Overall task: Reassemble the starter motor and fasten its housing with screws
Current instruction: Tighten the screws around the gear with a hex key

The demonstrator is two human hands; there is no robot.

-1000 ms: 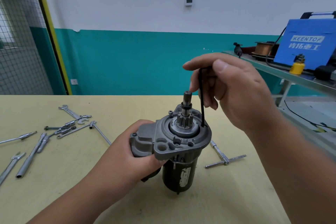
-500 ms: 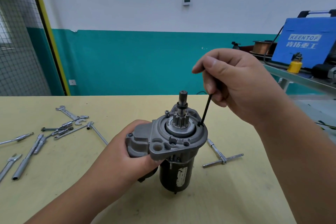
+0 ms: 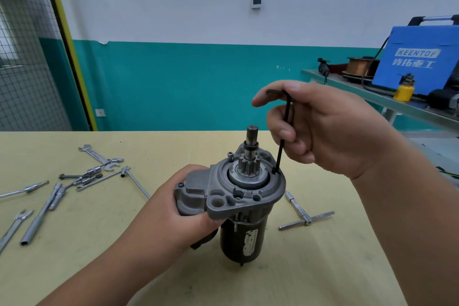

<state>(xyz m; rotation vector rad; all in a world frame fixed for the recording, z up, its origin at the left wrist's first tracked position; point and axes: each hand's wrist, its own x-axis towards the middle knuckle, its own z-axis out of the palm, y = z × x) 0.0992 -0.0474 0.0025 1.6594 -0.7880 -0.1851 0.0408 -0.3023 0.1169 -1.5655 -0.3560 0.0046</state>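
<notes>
Black hex key [image 3: 279, 154] pinched by right hand [image 3: 327, 131], tip in housing screw [image 3: 274, 172]; left hand [image 3: 181, 211] grips motor [image 3: 242, 238]. Leaning key may slip, rounding the screw.

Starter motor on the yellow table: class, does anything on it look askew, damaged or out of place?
A screw at the far rim of the grey housing stands proud, not seated. The label on the black body is scuffed and partly worn away. The hex key leans slightly.
</notes>
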